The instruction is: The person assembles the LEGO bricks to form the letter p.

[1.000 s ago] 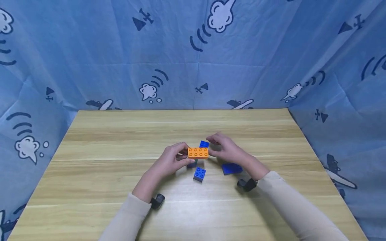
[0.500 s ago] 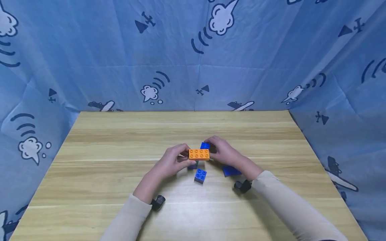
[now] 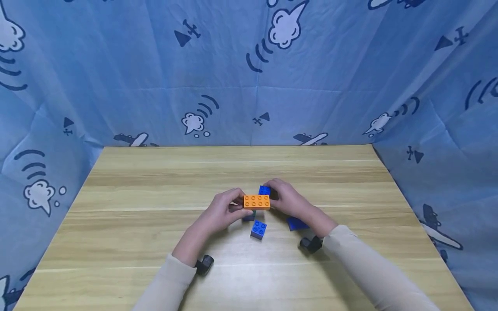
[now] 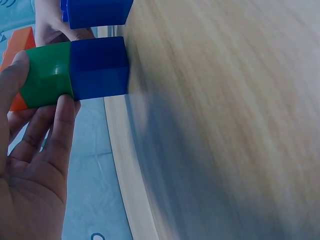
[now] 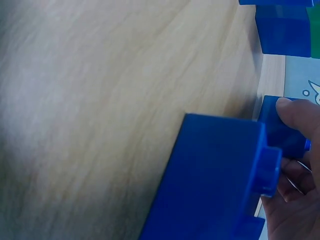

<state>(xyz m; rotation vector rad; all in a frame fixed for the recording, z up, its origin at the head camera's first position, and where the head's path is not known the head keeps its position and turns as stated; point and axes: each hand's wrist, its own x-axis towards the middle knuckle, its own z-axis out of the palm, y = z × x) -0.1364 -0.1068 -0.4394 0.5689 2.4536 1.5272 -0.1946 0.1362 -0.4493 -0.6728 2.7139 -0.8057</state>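
My left hand [image 3: 221,211] grips a stack of toy building bricks. An orange eight-stud brick [image 3: 256,202] tops it, with a green brick [image 4: 47,75] under that and a blue brick [image 4: 100,67] at the bottom, by the tabletop. In the left wrist view, thumb and fingers lie across the green brick. Just behind the stack, my right hand [image 3: 288,198] pinches a small blue brick [image 3: 264,190]. The right wrist view shows the thumb on this brick [image 5: 282,125]; its far side is hidden.
A blue four-stud brick [image 3: 258,230] sits on the wooden table [image 3: 155,242] in front of the stack. A larger blue brick [image 3: 297,223] lies beneath my right wrist, partly covered. Patterned blue cloth [image 3: 225,65] hangs behind the table and at both sides.
My right hand has moved slightly left and taken hold of the small blue brick at the back. The left hand keeps its grip on the stack, almost unmoved.
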